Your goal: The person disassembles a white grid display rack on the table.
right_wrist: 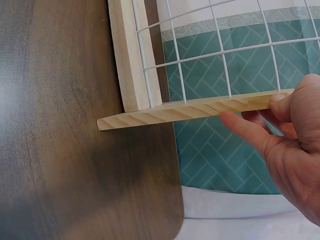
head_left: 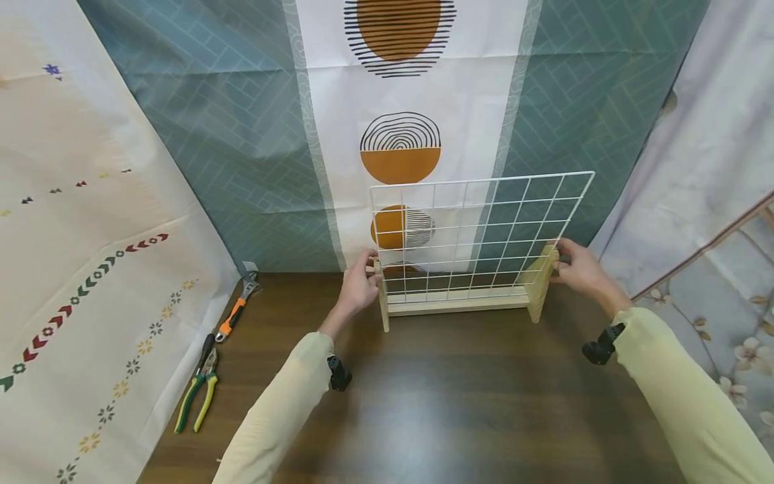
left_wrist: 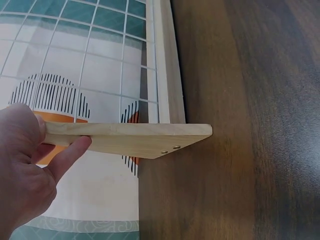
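A white wire grid panel (head_left: 480, 232) stands upright in a pale wooden base rail (head_left: 459, 306) at the back of the dark wooden table (head_left: 423, 403). My left hand (head_left: 361, 286) grips the left wooden end piece (head_left: 383, 302), thumb and fingers pinching its top. In the left wrist view that hand (left_wrist: 47, 145) holds the end piece (left_wrist: 130, 139), which has two screws near its tip. My right hand (head_left: 573, 267) grips the right wooden end piece (head_left: 540, 286). The right wrist view shows its fingers (right_wrist: 250, 132) curled along the end piece (right_wrist: 190, 112), beside the rail (right_wrist: 127, 55).
An orange-handled adjustable wrench (head_left: 238, 306) and green-and-yellow pliers (head_left: 196, 393) lie along the table's left edge. Patterned curtains (head_left: 242, 134) hang close behind and to both sides. The rounded back corner of the table (right_wrist: 172, 220) is near the right end piece.
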`<action>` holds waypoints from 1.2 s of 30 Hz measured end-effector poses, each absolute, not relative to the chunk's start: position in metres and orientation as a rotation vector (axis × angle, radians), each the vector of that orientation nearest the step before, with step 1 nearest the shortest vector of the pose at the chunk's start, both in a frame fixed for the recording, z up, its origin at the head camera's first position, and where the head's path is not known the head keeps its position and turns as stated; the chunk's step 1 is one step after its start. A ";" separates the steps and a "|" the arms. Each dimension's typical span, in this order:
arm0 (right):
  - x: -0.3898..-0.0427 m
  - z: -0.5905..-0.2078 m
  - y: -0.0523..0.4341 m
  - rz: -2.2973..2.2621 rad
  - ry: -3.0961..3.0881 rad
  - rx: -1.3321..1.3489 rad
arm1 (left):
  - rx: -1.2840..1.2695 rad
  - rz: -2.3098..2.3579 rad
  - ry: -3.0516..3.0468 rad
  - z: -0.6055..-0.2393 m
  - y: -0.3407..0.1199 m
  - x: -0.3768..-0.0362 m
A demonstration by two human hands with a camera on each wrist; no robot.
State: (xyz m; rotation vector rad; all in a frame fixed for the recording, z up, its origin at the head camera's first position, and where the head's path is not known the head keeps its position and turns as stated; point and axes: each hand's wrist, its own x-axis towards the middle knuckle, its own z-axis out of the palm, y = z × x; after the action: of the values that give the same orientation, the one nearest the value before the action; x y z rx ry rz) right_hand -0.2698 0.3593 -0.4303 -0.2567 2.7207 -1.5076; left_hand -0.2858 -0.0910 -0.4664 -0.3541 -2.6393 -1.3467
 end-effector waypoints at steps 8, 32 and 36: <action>-0.264 -0.430 0.357 -1.473 2.743 -0.264 | -0.352 -1.363 -2.630 -0.468 -0.093 -0.279; -0.255 -0.427 0.348 -1.434 2.721 -0.261 | -0.334 -1.278 -2.635 -0.469 -0.105 -0.262; -0.251 -0.427 0.345 -1.425 2.719 -0.257 | -0.336 -1.275 -2.633 -0.471 -0.109 -0.258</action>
State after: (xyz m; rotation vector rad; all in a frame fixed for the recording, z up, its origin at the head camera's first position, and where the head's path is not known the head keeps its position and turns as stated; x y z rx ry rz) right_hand -0.2513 0.3450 -0.4272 -0.2567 2.7189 -1.4248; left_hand -0.2582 -0.1089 -0.4707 -0.3356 -2.6333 -1.2745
